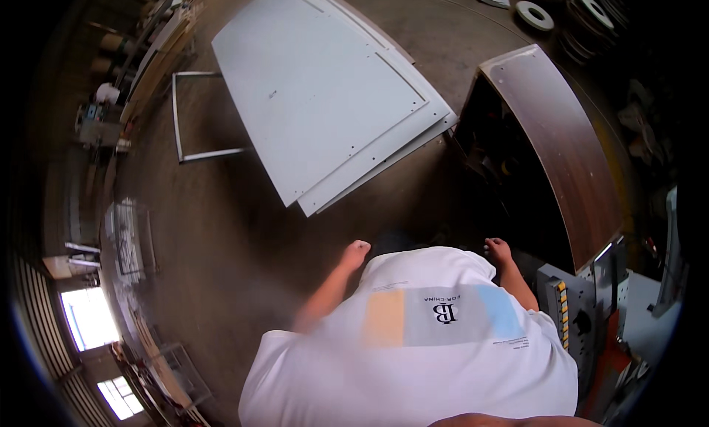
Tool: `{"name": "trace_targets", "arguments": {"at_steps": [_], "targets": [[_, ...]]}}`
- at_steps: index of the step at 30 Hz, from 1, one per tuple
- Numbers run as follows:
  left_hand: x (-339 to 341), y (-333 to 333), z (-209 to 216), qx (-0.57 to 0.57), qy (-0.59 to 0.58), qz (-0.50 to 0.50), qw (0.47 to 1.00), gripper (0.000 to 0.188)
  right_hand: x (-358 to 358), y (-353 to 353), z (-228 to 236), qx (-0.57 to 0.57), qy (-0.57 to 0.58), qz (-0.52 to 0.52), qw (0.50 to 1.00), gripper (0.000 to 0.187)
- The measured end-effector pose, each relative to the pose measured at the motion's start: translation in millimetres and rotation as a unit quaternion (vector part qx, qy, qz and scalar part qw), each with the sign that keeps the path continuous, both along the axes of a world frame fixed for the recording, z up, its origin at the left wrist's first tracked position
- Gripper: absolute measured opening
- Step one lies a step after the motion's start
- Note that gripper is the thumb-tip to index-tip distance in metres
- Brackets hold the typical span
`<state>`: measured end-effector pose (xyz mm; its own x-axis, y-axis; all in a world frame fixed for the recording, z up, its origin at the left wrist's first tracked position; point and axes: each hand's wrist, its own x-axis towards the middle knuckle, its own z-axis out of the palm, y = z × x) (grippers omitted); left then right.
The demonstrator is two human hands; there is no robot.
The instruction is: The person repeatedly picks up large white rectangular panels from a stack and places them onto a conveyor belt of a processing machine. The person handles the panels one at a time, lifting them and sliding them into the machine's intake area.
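The left grip is curled into a loose fist; the right grip is bent, too small to tell whether clenched. Both hang beside the white shirt. Ahead, apart from them, lie stacked white panels; rightward is a brown wood-grain surface.

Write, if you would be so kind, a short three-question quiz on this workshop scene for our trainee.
1. True or false: the left hand is touching the white panels.
2. How do the white panels lie?
A) Standing on edge, side by side
B) Overlapping, with their edges offset
C) Scattered apart from one another
3. Which hand is nearer the brown-topped unit?

Key:
1. False; there is a clear gap between them.
2. B
3. The right hand.
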<state>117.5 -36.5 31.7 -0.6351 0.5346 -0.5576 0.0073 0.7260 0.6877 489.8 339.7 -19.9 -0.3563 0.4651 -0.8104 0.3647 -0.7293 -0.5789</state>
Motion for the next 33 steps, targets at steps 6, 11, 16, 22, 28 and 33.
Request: {"name": "trace_targets", "arguments": {"at_steps": [6, 11, 16, 22, 28, 33], "targets": [[1, -37, -25, -0.06, -0.072, 0.126, 0.988, 0.03, -70, 70, 26, 0.049, -0.081, 0.146, 0.985, 0.02], [-41, -57, -23, -0.097, -0.21, 0.238, 0.943, 0.03, -144, 79, 39, 0.076, -0.096, 0.21, 0.97, 0.023], [-120, -63, -38, -0.034, -0.212, 0.304, 0.928, 0.031, -205, 60, 39, 0.097, -0.123, 0.271, 0.95, 0.026], [-245, -67, -85, 0.025, -0.217, 0.399, 0.89, 0.034, -341, 1, 149, 0.198, -0.163, 0.451, 0.855, 0.025], [-354, -90, -127, -0.175, 0.097, 0.456, 0.867, 0.05, -415, -9, 155, 0.142, -0.143, 0.41, 0.89, 0.026], [-414, -125, -162, -0.149, -0.073, 0.431, 0.887, 0.067, -445, -32, 178, 0.134, -0.173, 0.386, 0.896, 0.027]]}}
